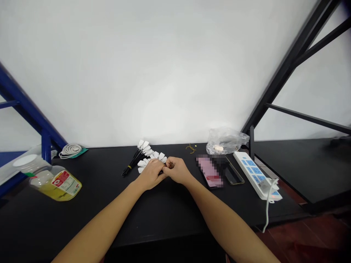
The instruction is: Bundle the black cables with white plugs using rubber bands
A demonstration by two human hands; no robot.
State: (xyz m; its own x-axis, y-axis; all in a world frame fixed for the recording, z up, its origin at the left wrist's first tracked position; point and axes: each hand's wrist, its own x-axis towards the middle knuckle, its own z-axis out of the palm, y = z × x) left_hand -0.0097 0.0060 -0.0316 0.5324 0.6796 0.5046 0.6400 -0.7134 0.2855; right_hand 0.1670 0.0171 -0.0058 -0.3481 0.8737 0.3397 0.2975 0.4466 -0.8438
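Clearly, the left hand (150, 173) and right hand (178, 171) meet over the black desk (153, 219), fingers curled in and fingertips brought together; what they pinch, if anything, is hidden behind the knuckles, so I cannot tell. Taking their meeting place as the centre of a clock, with twelve towards the wall (175, 73), a fan of white tags (157, 156) lies at about eleven, right against the left hand, which covers part of it. Any stems on these tags are out of sight under the fingers

Just beyond, at ten o'clock, lies a bundle (134, 160) of black stems with white heads, cinched by a yellow band (129, 167) near its lower end. Its long axis runs from one o'clock at the heads to seven at the bare tips. The left hand is the nearer one to both groups; the right hand sits on the far side of it. Whether the bundle's heads touch the fan is hard to tell

At two o'clock from the hands lie some thin yellow strips (191, 148), near but apart; at three, a pink-screened phone (207, 168), well clear of the right hand
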